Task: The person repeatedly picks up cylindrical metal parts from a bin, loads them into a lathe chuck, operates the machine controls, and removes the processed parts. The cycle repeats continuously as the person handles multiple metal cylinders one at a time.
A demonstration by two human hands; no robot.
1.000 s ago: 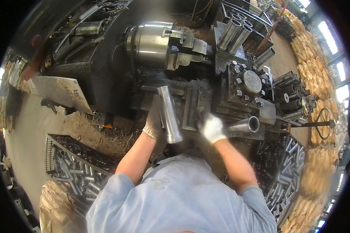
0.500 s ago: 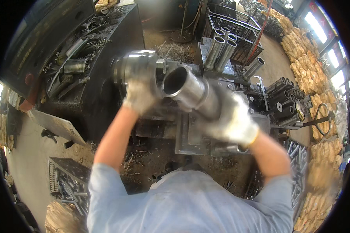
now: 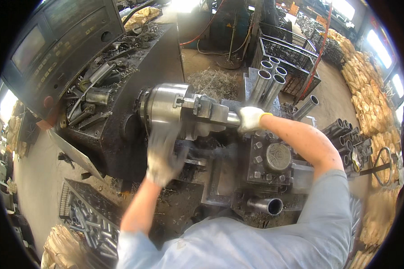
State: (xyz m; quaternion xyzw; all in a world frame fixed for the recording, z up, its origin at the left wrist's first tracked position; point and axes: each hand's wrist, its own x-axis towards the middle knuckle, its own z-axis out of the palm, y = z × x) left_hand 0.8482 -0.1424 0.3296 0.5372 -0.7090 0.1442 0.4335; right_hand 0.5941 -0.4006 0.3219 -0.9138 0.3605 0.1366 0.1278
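A steel lathe chuck (image 3: 168,103) with stepped jaws stands left of centre. My right hand (image 3: 251,119), in a white glove, is closed round a steel tube (image 3: 232,119) whose visible part lies level at the jaws. The glove hides the tube's right end, and the jaws hide how deep the rest sits. Just below the chuck is my gloved left hand (image 3: 164,150), blurred, fingers apart and nothing seen in it. I cannot tell whether it touches the chuck.
A square tool post (image 3: 270,157) with bolts sits below my right forearm, with another tube (image 3: 267,206) nearer me. Several upright tubes (image 3: 267,83) stand beyond. At left are the dark machine housing (image 3: 121,96) and a crate of cut tubes (image 3: 78,197).
The tube was tilted in front of the chuck; now one lies level at the jaws. My right hand has moved up and away, my left below the chuck. The whole view has shifted.
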